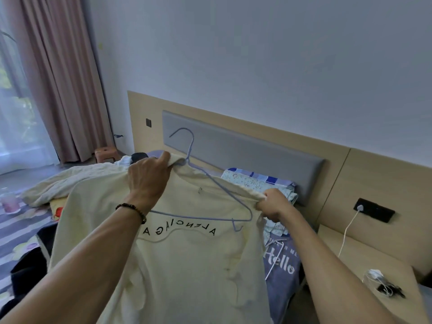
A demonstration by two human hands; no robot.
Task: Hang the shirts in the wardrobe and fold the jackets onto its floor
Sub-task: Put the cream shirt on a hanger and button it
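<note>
A: From the head camera, what do the hands have?

B: Both grasp a pale cream cotton T-shirt [187,258] held up over the bed. The left hand [149,178] is curled round the collar edge at the top, a dark beaded bracelet [132,210] on its wrist. The right hand [272,204] pinches bunched fabric at the right shoulder.

A: And the hanger?

B: A thin light-blue wire hanger [205,183] sits partly inside the neck opening. Its hook rises above the collar; its right arm and bottom bar lie against the cloth, the right corner just below the right hand. Black lettering, reading mirrored, curves across the chest under the bar.

A: What lies behind the shirt?

B: A bed with a light wooden headboard [268,136] carrying a grey padded panel [245,148]. On the far right of the mattress lies a floral light-blue pillow [252,181]; nearer, a blue-grey cloth printed "Hello" [280,263]. To the left lies a rumpled cream blanket [70,181], with dark garments [28,270] nearer at the left edge.

A: Any containers?

B: A small clear cup [9,202] stands far left on striped bedding; its contents look pinkish, but I cannot tell what they are. On the wooden bedside table [350,249] at right lies a white charger with tangled cables [381,281], and a white cable [348,230] runs up to a black wall socket [374,210]. Pink curtains [63,78] hang far left.
</note>
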